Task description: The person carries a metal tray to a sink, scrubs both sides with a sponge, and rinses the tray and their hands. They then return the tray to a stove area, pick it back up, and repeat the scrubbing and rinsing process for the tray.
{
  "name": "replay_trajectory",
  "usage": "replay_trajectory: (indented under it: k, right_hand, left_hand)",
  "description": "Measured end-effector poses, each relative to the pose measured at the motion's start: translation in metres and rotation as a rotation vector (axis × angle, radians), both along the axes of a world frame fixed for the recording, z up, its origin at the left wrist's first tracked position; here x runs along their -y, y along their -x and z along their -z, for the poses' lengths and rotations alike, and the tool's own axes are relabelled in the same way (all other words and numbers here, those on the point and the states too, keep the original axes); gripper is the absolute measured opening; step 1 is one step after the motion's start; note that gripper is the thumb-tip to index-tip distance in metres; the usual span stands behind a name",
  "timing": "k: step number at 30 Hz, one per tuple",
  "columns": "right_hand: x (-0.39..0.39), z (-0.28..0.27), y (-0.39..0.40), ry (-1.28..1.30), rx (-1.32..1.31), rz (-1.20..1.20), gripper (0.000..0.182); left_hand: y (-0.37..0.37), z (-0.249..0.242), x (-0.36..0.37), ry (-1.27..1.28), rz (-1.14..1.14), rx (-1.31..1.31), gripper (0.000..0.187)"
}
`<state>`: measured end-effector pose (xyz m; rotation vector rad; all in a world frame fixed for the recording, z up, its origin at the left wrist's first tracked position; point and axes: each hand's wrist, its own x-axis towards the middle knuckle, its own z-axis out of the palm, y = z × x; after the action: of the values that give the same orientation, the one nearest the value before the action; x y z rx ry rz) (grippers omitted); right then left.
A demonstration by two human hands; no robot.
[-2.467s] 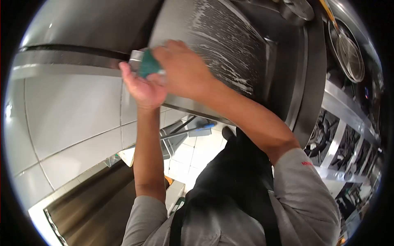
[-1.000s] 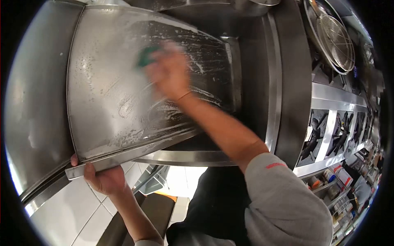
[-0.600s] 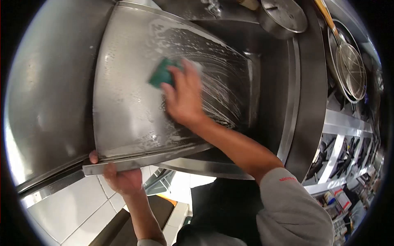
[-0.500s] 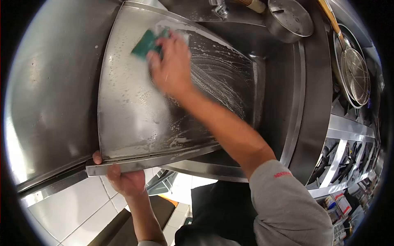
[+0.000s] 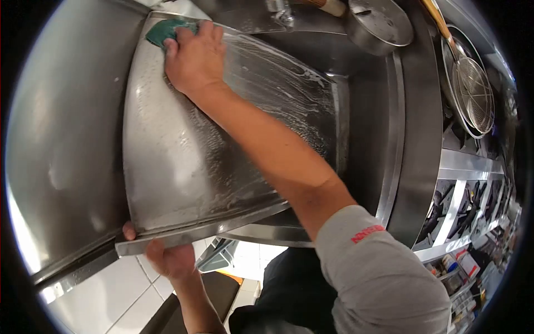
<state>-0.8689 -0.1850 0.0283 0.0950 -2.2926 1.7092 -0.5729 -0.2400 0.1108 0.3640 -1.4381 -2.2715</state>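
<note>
A large metal tray (image 5: 161, 161) with a raised rim lies tilted over a sink (image 5: 367, 122), its surface streaked with suds. My right hand (image 5: 196, 58) presses a green scouring pad (image 5: 167, 32) against the tray near its far left corner, fingers on the pad. At the tray's near left corner, my left hand (image 5: 172, 259) grips the rim, with one fingertip showing above the edge and the rest below it.
A tap (image 5: 281, 14) and a metal pot (image 5: 381, 25) stand behind the sink. Wire strainers (image 5: 474, 94) lie at the right, beyond them a stove (image 5: 456, 206). A steel surface (image 5: 67, 122) spans the left. White floor tiles (image 5: 122, 295) show below.
My right hand has moved the green pad up and left to the tray's far left corner. My left hand keeps its hold on the rim. The view has shifted slightly.
</note>
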Motion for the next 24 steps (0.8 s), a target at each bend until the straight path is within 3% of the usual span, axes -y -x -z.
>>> replay_trajectory:
  k: [3, 6, 8, 10, 12, 14, 15, 18, 21, 24]
  right_hand:
    - [-0.027, 0.063, 0.018, -0.281, 0.023, 0.082, 0.036]
    - [-0.105, 0.175, 0.004, -0.368, 0.054, 0.212, 0.035]
    - [-0.158, 0.25, -0.003, -0.391, 0.318, 0.244, 0.037]
    - [-0.204, 0.315, -0.002, -0.222, 0.423, 0.302, 0.039]
    - [-0.22, 0.344, 0.005, -0.505, 0.569, 0.413, 0.041]
    - [-0.244, 0.381, 0.002, -0.588, 0.656, 0.36, 0.04]
    - [-0.258, 0.392, 0.005, -0.626, 0.683, 0.336, 0.039]
    - [-0.288, 0.387, 0.019, -1.628, 0.526, -0.406, 0.036]
    - [-0.273, 0.368, 0.01, -0.765, 0.722, 0.288, 0.031]
    - [-0.274, 0.391, 0.008, -0.757, 0.692, 0.399, 0.028]
  left_hand:
    - [-0.008, 0.0, 0.006, 0.016, -0.082, 0.059, 0.045]
    - [-0.014, 0.006, 0.017, 0.071, -0.016, 0.036, 0.043]
    - [-0.012, 0.002, 0.014, 0.03, 0.007, 0.035, 0.042]
    - [-0.012, 0.0, 0.016, 0.006, 0.09, 0.01, 0.043]
    - [-0.01, 0.001, 0.016, 0.102, 0.027, 0.037, 0.042]
    - [-0.009, 0.0, 0.014, 0.16, -0.08, 0.04, 0.042]
    - [-0.015, -0.002, 0.025, 0.133, 0.007, 0.041, 0.042]
    - [-0.024, 0.002, 0.032, 0.155, -0.088, -0.02, 0.044]
    - [-0.024, -0.003, 0.024, 0.218, -0.22, 0.031, 0.047]
    - [-0.024, -0.004, 0.029, 0.16, -0.041, 0.038, 0.047]
